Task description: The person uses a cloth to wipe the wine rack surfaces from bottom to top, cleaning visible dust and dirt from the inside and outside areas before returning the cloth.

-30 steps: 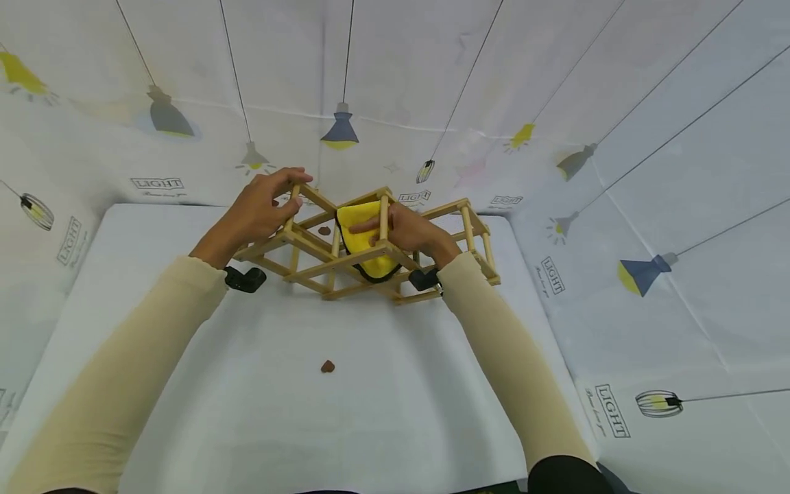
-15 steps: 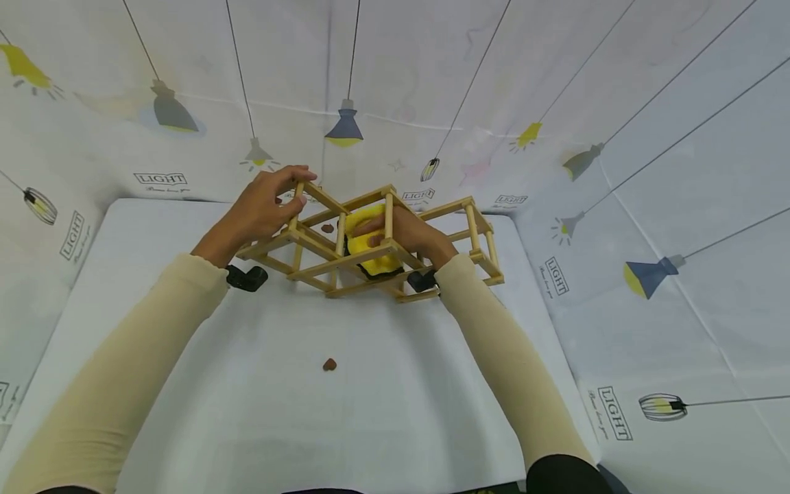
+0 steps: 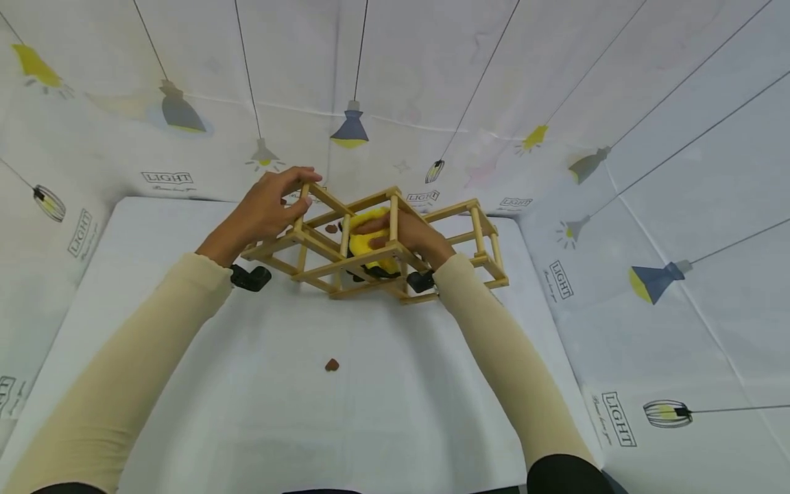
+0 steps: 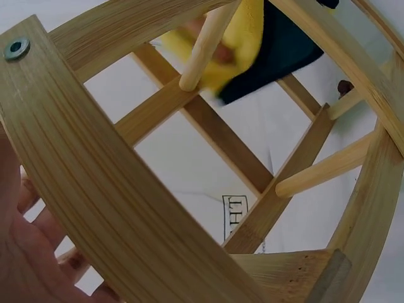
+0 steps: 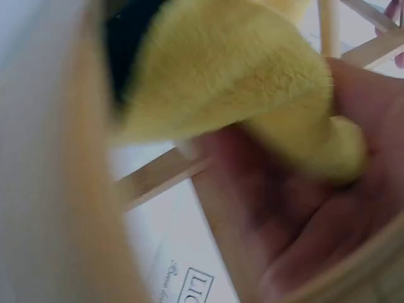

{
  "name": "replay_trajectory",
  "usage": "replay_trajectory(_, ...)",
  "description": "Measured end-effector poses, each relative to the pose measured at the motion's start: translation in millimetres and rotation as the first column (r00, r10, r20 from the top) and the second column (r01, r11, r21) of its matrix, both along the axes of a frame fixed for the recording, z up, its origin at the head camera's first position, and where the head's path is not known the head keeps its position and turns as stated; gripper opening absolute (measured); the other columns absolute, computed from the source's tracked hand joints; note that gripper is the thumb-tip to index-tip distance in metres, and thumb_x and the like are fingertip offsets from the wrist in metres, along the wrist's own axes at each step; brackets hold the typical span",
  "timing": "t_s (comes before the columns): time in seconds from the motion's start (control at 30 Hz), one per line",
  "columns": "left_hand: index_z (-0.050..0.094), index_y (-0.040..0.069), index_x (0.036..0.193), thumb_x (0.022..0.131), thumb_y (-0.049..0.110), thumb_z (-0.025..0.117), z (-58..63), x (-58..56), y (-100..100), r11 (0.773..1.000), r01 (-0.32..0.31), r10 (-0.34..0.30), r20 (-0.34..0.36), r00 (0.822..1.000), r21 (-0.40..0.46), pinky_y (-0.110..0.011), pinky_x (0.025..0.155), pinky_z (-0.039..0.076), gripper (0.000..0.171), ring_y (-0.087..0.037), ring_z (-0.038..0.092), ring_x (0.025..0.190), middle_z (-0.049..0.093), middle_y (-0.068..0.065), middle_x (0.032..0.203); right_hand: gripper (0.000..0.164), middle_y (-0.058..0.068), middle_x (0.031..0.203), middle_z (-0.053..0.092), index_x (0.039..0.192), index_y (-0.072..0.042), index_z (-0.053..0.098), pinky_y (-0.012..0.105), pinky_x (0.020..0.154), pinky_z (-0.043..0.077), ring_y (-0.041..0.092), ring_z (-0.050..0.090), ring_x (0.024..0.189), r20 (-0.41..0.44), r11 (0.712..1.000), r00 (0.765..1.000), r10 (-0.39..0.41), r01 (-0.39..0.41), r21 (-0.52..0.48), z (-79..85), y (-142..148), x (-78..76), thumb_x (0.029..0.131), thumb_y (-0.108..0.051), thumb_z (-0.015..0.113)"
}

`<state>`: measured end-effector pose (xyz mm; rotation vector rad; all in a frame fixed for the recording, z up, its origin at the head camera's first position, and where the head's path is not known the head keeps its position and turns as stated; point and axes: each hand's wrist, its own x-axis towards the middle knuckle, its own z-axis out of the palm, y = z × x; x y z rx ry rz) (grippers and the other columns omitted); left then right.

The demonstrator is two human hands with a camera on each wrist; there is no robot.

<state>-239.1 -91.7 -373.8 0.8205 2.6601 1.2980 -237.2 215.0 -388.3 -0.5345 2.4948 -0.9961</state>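
Note:
A light wooden rack (image 3: pixel 345 265) of crossed slats and round dowels stands on the white table. My left hand (image 3: pixel 264 208) holds its left end, thumb and fingers about a corner post. In the left wrist view the fingers show behind a broad slat (image 4: pixel 95 151). Reaching in among the bars near the middle, my right hand (image 3: pixel 418 237) grips a yellow cloth (image 3: pixel 363 245) with a dark edge. The right wrist view has this cloth (image 5: pixel 233 76) folded between thumb and fingers, some of it blurred. Dowels partly hide the right fingers.
One small brown piece (image 3: pixel 332 365) lies on the table (image 3: pixel 278 412) in front of the rack, and another (image 3: pixel 331 228) lies behind its bars. A white wall sheet (image 3: pixel 407 68) with printed lamps rises close behind the rack.
The yellow cloth, which hung spread out a second ago, is now bunched smaller inside the rack under my right hand. My left hand keeps its place on the rack.

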Motion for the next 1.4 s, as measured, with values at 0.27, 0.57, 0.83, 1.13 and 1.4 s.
replay_trajectory(0.27,0.051,0.013,0.155,0.111,0.020,0.054,3.0,2.3,-2,1.000,-0.011,0.011,0.003,1.000,0.010,-0.066,0.119,0.042,0.045,-0.039,0.042,0.155,0.038,-0.008,0.172,0.045,0.016,0.147,0.065,0.143,0.000,0.065,0.042,0.102,0.056,0.031,0.062,0.129,0.182,0.991,0.980,-0.082,0.100,-0.091,7.2,-4,7.0,0.100,-0.011,0.070)
replay_trajectory(0.57,0.051,0.014,0.155,0.110,0.018,0.055,5.7,3.8,7,1.000,0.001,-0.001,0.025,1.000,0.012,-0.066,0.120,0.041,0.045,-0.039,0.041,0.156,0.034,-0.007,0.174,0.036,0.011,0.142,0.069,0.138,-0.012,0.073,0.041,0.088,0.065,0.029,0.070,0.114,0.126,0.966,0.969,-0.215,0.192,0.170,22.7,11,15.4,0.102,-0.019,0.071)
replay_trajectory(0.83,0.050,0.013,0.155,0.110,0.018,0.055,10.1,4.4,2,1.000,-0.008,0.008,0.009,1.000,0.001,-0.069,0.119,0.040,0.046,-0.040,0.042,0.155,0.035,-0.007,0.174,0.034,0.008,0.141,0.070,0.133,-0.020,0.076,0.030,0.080,0.059,0.021,0.064,0.101,0.019,0.976,0.978,-0.208,0.206,0.070,46.0,42,29.0,0.100,-0.014,0.075)
replay_trajectory(1.13,0.050,0.015,0.156,0.111,0.019,0.056,8.6,2.3,1,1.000,0.007,-0.008,0.047,0.999,0.023,-0.069,0.121,0.037,0.046,-0.039,0.039,0.157,0.034,-0.005,0.174,0.034,0.009,0.148,0.065,0.130,-0.024,0.078,0.023,0.083,0.063,0.022,0.070,0.112,-0.099,0.836,0.863,-0.496,0.443,-0.323,76.5,75,51.6,0.098,-0.011,0.075)
replay_trajectory(1.4,0.037,0.023,0.165,0.109,0.035,0.061,4.8,7.2,-1,0.998,-0.042,0.037,0.101,0.994,0.051,-0.062,0.124,0.038,0.062,-0.034,0.041,0.157,0.037,-0.006,0.173,0.044,0.009,0.150,0.064,0.139,-0.013,0.070,0.028,0.096,0.062,0.025,0.068,0.123,-0.195,0.673,0.843,-0.500,0.237,-0.700,93.3,39,58.5,0.097,-0.002,0.075)
